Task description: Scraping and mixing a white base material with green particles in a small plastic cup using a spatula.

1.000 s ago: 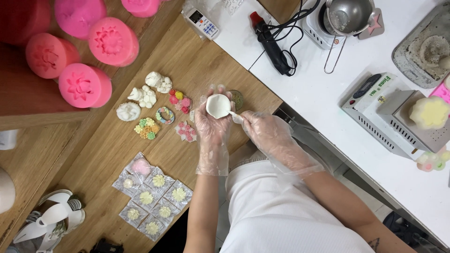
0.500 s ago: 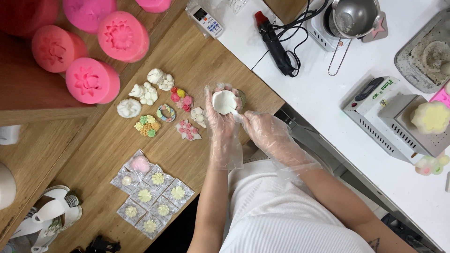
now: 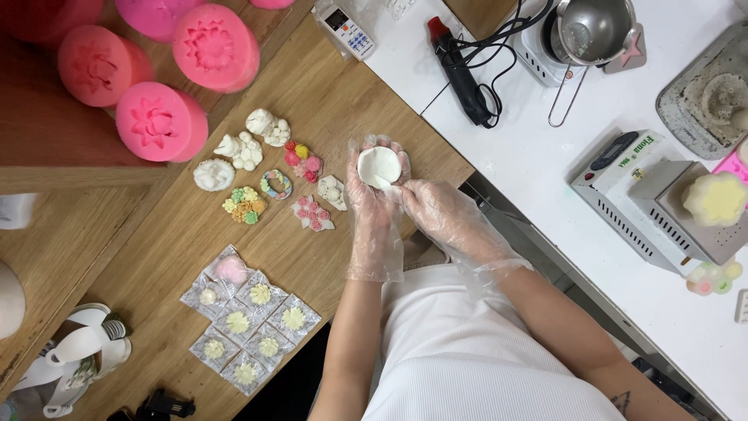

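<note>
White round piece (image 3: 379, 165) gripped by left hand (image 3: 375, 204), right hand (image 3: 436, 210) pinching its edge, near table edge (image 3: 460, 168)

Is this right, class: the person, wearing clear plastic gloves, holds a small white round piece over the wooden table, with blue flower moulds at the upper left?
Not quite. The head view shows the flower moulds are pink, not blue. The gloved left hand and right hand do hold the white round piece over the wooden table.

bright, even overhead light | soft short shadows | mild glare on white counter (image 3: 545, 164) | sharp focus
</note>
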